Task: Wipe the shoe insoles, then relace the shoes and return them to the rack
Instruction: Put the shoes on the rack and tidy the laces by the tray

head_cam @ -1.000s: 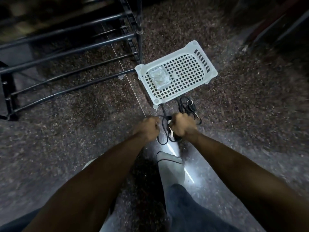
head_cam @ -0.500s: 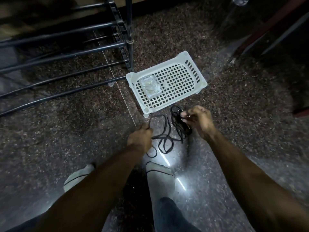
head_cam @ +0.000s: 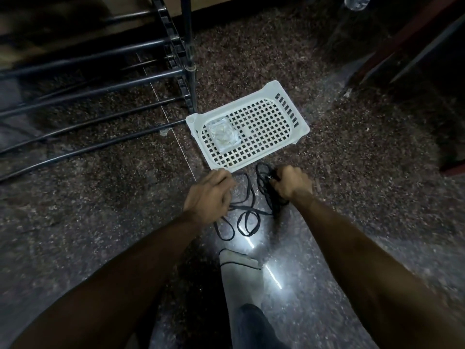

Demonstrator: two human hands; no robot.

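Laces [head_cam: 247,217]: black, lying in loose loops on the floor [head_cam: 100,210] between the two hands, just in front of the basket.
Right hand [head_cam: 293,183]: fingers curled round a bunch of the laces at their right end.
Left hand [head_cam: 208,196]: held over the left end of the laces, fingers bent and blurred; whether a strand is gripped cannot be told.
Basket [head_cam: 300,124]: white, perforated, set on the floor just beyond the hands; a clear packet [head_cam: 224,134] is seen in its left part.
Rack [head_cam: 100,89]: dark bars, at far left, its post beside the basket's corner.
Foot [head_cam: 240,275]: in a pale sock, near the laces.
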